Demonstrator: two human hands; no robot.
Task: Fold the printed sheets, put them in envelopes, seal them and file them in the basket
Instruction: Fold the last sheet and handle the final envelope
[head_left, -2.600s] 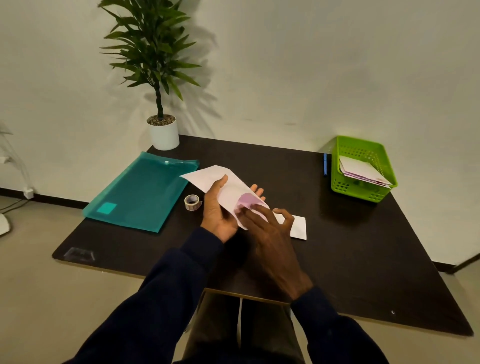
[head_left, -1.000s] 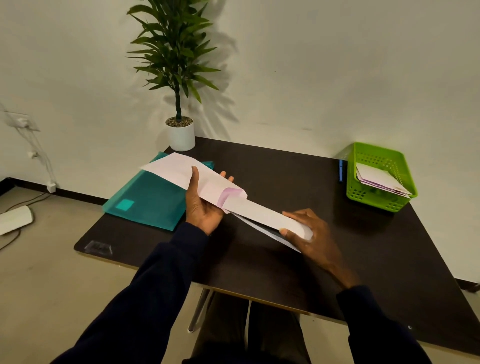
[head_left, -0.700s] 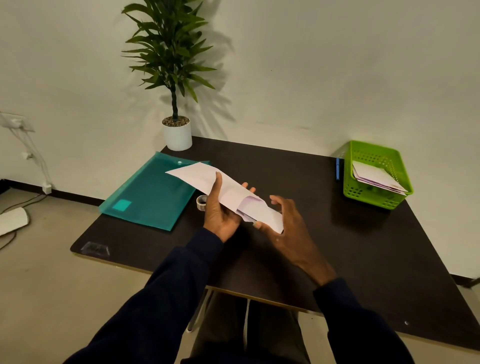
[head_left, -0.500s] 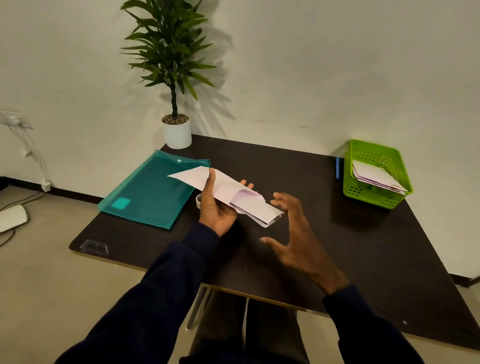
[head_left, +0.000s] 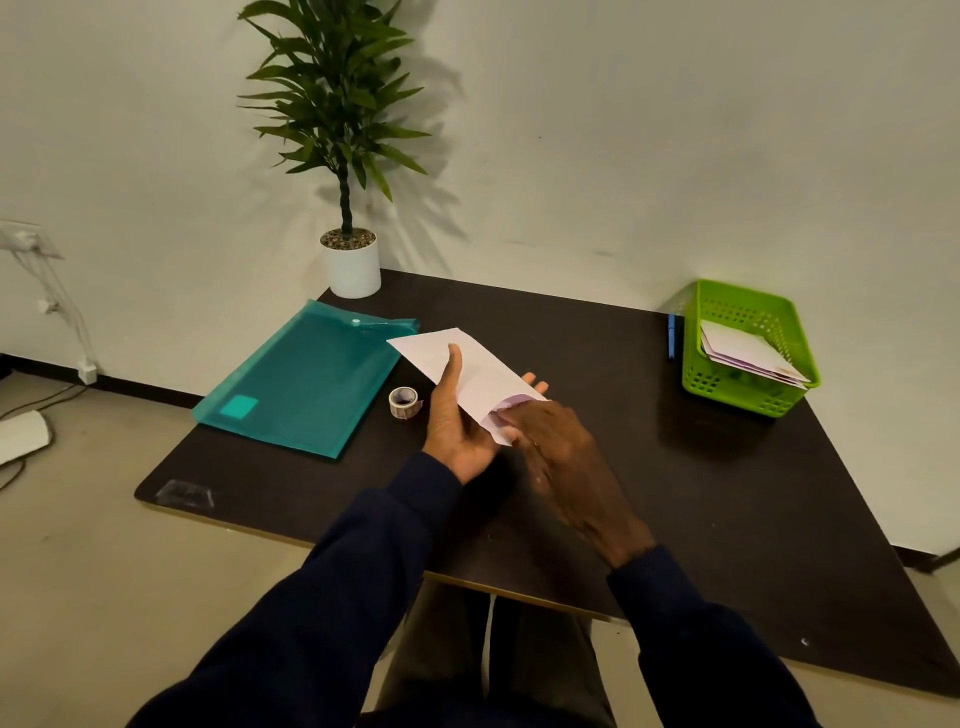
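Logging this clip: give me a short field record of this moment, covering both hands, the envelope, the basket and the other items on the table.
left hand: grips the envelope, thumb on top, fingers underneath
right hand: fingers at the envelope's open end, motion-blurred
envelope state: unsealed, purple lining showing
basket: green, far right of the table, holds filed envelopes
tape roll: on the table, beside the left hand
folder: teal, lying flat, left side
pen: blue, beside the basket
plant: potted, far corner
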